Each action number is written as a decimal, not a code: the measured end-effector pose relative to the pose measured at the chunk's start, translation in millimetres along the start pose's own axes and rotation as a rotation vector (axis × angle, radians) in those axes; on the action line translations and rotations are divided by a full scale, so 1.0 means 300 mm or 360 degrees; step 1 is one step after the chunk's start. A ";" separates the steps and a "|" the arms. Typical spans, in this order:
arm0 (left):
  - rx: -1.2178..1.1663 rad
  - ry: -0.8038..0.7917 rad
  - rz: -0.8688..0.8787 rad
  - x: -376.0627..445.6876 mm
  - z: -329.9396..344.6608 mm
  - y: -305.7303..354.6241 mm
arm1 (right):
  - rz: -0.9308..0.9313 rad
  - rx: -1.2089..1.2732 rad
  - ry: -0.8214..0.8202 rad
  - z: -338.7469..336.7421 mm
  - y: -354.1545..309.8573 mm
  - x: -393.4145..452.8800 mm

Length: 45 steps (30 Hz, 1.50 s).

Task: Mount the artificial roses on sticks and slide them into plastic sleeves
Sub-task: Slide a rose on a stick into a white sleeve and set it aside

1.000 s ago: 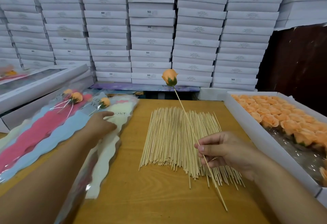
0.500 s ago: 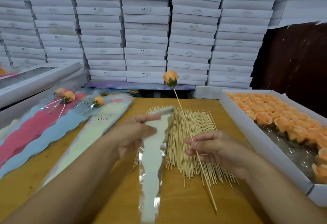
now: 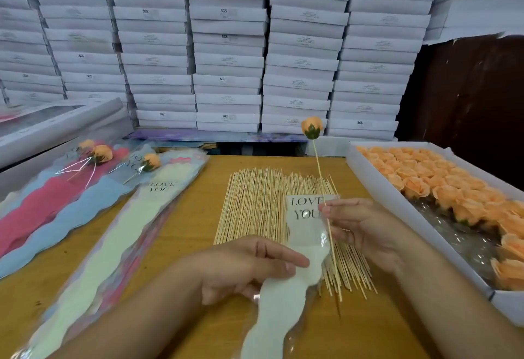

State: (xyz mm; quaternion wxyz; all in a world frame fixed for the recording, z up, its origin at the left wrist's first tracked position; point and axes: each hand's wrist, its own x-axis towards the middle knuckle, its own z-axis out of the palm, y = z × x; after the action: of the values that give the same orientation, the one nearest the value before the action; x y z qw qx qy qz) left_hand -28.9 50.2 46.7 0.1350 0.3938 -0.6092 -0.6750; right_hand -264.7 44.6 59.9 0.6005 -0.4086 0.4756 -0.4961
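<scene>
- Right behind everything, stacked white boxes point(image 3: 226, 47) fill the wall.
- Wooden table point(image 3: 184, 231) carries it all.
- Tray of peach rose heads point(image 3: 442, 197) sits on the right edge.
- Pile of sleeves point(image 3: 119, 234) lies on the left, two finished roses on top.
- Bundle of sticks point(image 3: 255, 205) is spread mid-table.
- Left hand point(image 3: 243, 268) grips a "LOVE YOU" plastic sleeve point(image 3: 283, 296) over the sticks.
- Right hand point(image 3: 360, 228) pinches the stick point(image 3: 320, 177), rose point(image 3: 312, 127) up top, against the sleeve's mouth.
</scene>
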 end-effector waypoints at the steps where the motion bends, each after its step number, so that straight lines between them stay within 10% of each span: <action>1: 0.0037 -0.0065 0.0005 -0.006 -0.004 0.000 | -0.0005 0.0008 0.0027 -0.003 -0.003 -0.001; 8: -0.0083 -0.0134 0.0220 -0.031 -0.059 -0.004 | -0.0022 -0.0014 0.0007 0.003 -0.005 -0.010; 16: -0.0243 0.0779 0.0440 0.008 -0.111 -0.009 | -0.0044 -0.0112 -0.0297 0.034 -0.002 -0.032; 29: -0.0058 0.0939 0.0577 0.019 -0.079 -0.028 | 0.0015 -0.0247 -0.0431 0.086 0.035 -0.046; 45: 0.0431 0.0558 0.0526 -0.005 -0.002 -0.020 | -0.0186 0.0010 -0.0110 0.040 0.002 -0.027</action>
State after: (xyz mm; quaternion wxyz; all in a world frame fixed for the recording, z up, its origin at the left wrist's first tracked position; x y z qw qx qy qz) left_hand -25.8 52.2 41.7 0.2927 0.4143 -0.7172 -0.4779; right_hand -253.2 52.9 63.3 0.5878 -0.4509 0.4283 -0.5175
